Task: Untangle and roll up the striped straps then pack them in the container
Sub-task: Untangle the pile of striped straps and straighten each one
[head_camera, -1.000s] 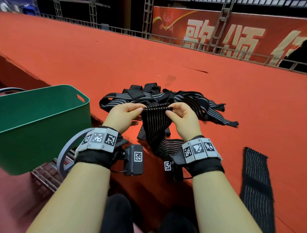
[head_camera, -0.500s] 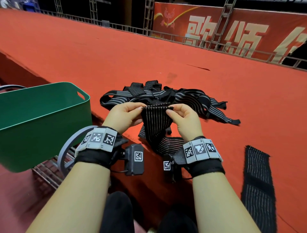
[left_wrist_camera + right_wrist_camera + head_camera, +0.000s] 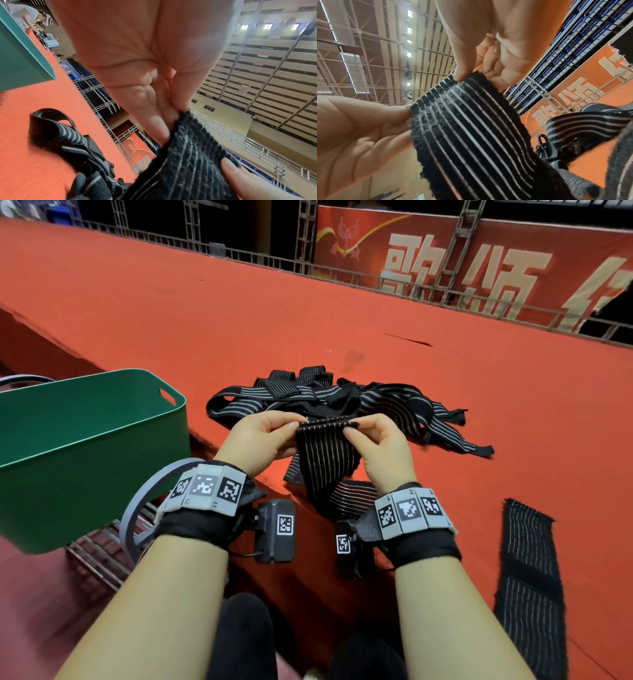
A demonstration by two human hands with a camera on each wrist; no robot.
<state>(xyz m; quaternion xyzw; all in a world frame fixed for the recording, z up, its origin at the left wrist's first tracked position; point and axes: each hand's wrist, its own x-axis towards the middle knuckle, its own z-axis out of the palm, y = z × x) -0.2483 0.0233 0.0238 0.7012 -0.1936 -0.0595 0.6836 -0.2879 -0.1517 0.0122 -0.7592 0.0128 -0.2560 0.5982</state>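
A wide black strap with thin pale stripes [image 3: 325, 460] hangs from both my hands above the red surface's front edge. My left hand [image 3: 270, 436] pinches its top left corner and my right hand [image 3: 373, 436] pinches the top right corner; the top edge is folded over between them. The left wrist view shows thumb and fingers of my left hand [image 3: 168, 119] pinching the strap [image 3: 188, 162]. In the right wrist view my right hand [image 3: 471, 67] grips the strap's [image 3: 471, 135] far corner. A tangled pile of striped straps [image 3: 342, 402] lies just behind. The green container [image 3: 85, 446] stands at the left.
Another striped strap [image 3: 527, 583] lies flat at the front right of the red carpeted surface [image 3: 342, 313]. A metal grid [image 3: 96, 556] shows under the container. A railing and a red banner with large characters [image 3: 479, 261] run along the back.
The hands have rolled the strap's top edge slightly over while holding it in place. The view shifted a little; the pile and container have not moved.
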